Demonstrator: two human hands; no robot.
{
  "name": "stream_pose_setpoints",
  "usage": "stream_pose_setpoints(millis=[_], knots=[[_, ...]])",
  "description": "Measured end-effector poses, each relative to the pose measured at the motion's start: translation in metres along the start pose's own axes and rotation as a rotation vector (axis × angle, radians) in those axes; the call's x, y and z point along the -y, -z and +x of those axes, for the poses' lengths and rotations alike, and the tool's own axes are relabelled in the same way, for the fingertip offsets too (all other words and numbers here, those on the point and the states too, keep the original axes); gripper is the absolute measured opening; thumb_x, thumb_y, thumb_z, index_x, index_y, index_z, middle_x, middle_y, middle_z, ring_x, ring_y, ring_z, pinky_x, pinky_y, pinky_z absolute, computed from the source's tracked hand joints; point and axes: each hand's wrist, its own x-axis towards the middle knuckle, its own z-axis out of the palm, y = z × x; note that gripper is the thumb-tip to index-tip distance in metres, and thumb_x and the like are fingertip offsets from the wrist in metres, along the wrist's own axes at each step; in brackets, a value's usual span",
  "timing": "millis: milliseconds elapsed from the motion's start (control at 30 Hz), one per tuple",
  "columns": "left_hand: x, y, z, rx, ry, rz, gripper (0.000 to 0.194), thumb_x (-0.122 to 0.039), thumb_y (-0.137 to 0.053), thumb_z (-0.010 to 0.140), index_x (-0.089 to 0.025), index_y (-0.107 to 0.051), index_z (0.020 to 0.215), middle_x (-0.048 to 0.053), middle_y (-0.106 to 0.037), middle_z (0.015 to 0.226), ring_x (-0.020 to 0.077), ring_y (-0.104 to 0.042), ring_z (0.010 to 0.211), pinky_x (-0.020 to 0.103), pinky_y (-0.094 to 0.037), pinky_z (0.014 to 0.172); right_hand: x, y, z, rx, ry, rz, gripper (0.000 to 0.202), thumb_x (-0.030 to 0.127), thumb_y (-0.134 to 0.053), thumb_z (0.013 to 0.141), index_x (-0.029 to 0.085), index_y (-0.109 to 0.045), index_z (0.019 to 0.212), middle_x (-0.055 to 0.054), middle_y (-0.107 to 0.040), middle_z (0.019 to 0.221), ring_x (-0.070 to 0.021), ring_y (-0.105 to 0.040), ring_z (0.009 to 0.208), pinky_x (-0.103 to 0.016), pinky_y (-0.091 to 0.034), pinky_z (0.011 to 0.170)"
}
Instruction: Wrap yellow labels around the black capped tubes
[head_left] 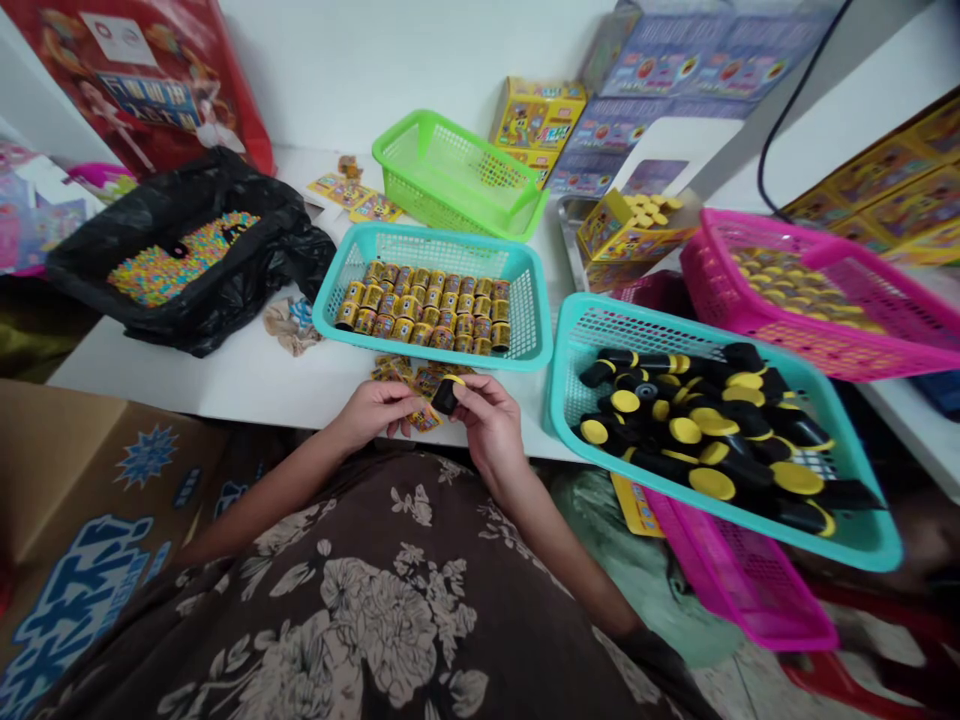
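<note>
In the head view, my right hand (491,420) pinches a small black canister (445,397) with a yellow lid. Close on its left, my left hand (375,412) grips the edge of a yellow printed label (426,419). The label lies beside the canister; whether they touch I cannot tell. Just behind my hands, a pile of similar loose labels (394,366) rests on the table. Beyond it, rows of canisters wrapped in printed labels (420,305) stand in a turquoise basket (541,300). To the right, another turquoise basket (559,385) holds many plain black canisters with yellow lids (684,430).
A black bag-lined container (187,325) of colourful pellets stands at left. A green basket (420,200), yellow boxes (540,115) and an open carton (630,235) are at the back. Pink baskets (885,340) sit at right. A cardboard box (97,500) is at lower left.
</note>
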Motion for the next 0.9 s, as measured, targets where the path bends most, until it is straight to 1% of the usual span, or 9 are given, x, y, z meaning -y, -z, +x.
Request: stream_pose_setpoints(millis=[200, 400, 467, 533, 633, 700, 800, 867, 900], knots=[[-0.002, -0.003, 0.001, -0.038, 0.041, -0.127, 0.038, -0.049, -0.074, 0.073, -0.011, -0.068, 0.075, 0.004, -0.066, 0.06, 0.012, -0.059, 0.048, 0.022, -0.047, 0.042, 0.001, 0.005, 0.0, -0.009, 0.023, -0.005, 0.015, 0.027, -0.08, 0.064, 0.023, -0.072, 0.077, 0.002, -0.065, 0.073, -0.0106, -0.051, 0.058, -0.025, -0.038, 0.05], [-0.003, -0.006, 0.002, -0.089, 0.067, -0.195, 0.031, -0.04, -0.078, 0.07, -0.011, -0.07, 0.079, 0.005, -0.07, 0.071, 0.0124, -0.064, 0.061, 0.024, -0.057, 0.057, 0.001, 0.008, 0.0, -0.072, 0.03, -0.021, 0.017, 0.029, -0.081, 0.062, 0.022, -0.072, 0.075, 0.002, -0.064, 0.073, -0.0105, -0.051, 0.058, -0.024, -0.037, 0.049], [-0.002, -0.007, 0.001, -0.094, 0.055, -0.164, 0.031, -0.04, -0.078, 0.07, -0.011, -0.07, 0.077, 0.005, -0.07, 0.071, 0.0127, -0.064, 0.061, 0.022, -0.055, 0.053, 0.002, 0.008, -0.001, -0.064, 0.029, -0.018, 0.017, 0.029, -0.081, 0.063, 0.022, -0.071, 0.075, 0.002, -0.065, 0.074, -0.0104, -0.051, 0.058, -0.025, -0.038, 0.05], [-0.001, -0.007, 0.0, -0.1, 0.043, -0.114, 0.032, -0.042, -0.078, 0.07, -0.012, -0.07, 0.076, 0.005, -0.069, 0.068, 0.0121, -0.062, 0.057, 0.018, -0.046, 0.042, 0.005, 0.007, -0.002, -0.034, 0.022, -0.022, 0.016, 0.028, -0.08, 0.064, 0.022, -0.071, 0.077, 0.002, -0.065, 0.075, -0.0103, -0.051, 0.058, -0.025, -0.039, 0.051], [0.0, -0.008, 0.0, -0.144, 0.04, -0.061, 0.033, -0.043, -0.078, 0.07, -0.012, -0.071, 0.077, 0.002, -0.065, 0.059, 0.0071, -0.05, 0.042, 0.016, -0.03, 0.032, 0.011, 0.006, -0.005, 0.009, -0.004, -0.051, 0.017, 0.027, -0.079, 0.063, 0.023, -0.072, 0.078, 0.003, -0.065, 0.073, -0.0102, -0.05, 0.057, -0.025, -0.038, 0.05], [-0.001, -0.008, 0.0, -0.185, 0.035, -0.048, 0.034, -0.044, -0.077, 0.07, -0.012, -0.07, 0.076, 0.0, -0.062, 0.054, 0.0043, -0.042, 0.035, 0.017, -0.025, 0.032, 0.015, 0.006, -0.007, 0.06, -0.057, -0.096, 0.022, 0.025, -0.079, 0.06, 0.023, -0.073, 0.081, 0.003, -0.063, 0.068, -0.0098, -0.048, 0.054, -0.024, -0.036, 0.047], [-0.002, -0.01, 0.0, -0.256, -0.008, -0.021, 0.035, -0.047, -0.075, 0.072, -0.013, -0.068, 0.075, -0.002, -0.058, 0.049, 0.0041, -0.039, 0.034, 0.018, -0.023, 0.032, 0.016, 0.006, -0.01, 0.175, -0.198, -0.19, 0.033, 0.024, -0.08, 0.056, 0.023, -0.076, 0.089, 0.005, -0.06, 0.061, -0.0099, -0.046, 0.049, -0.023, -0.034, 0.042], [-0.004, -0.012, 0.0, -0.28, -0.053, 0.012, 0.034, -0.047, -0.074, 0.073, -0.013, -0.068, 0.074, -0.002, -0.059, 0.052, 0.0049, -0.042, 0.037, 0.018, -0.027, 0.034, 0.015, 0.005, -0.011, 0.214, -0.273, -0.237, 0.03, 0.026, -0.081, 0.054, 0.022, -0.077, 0.083, 0.004, -0.06, 0.059, -0.0097, -0.045, 0.046, -0.024, -0.033, 0.04], [-0.004, -0.012, 0.0, -0.278, -0.074, 0.028, 0.033, -0.046, -0.074, 0.073, -0.013, -0.068, 0.075, -0.001, -0.061, 0.056, 0.0054, -0.045, 0.039, 0.018, -0.029, 0.035, 0.014, 0.004, -0.011, 0.211, -0.29, -0.248, 0.025, 0.027, -0.081, 0.054, 0.021, -0.076, 0.078, 0.004, -0.061, 0.059, -0.0094, -0.044, 0.045, -0.024, -0.033, 0.04]])
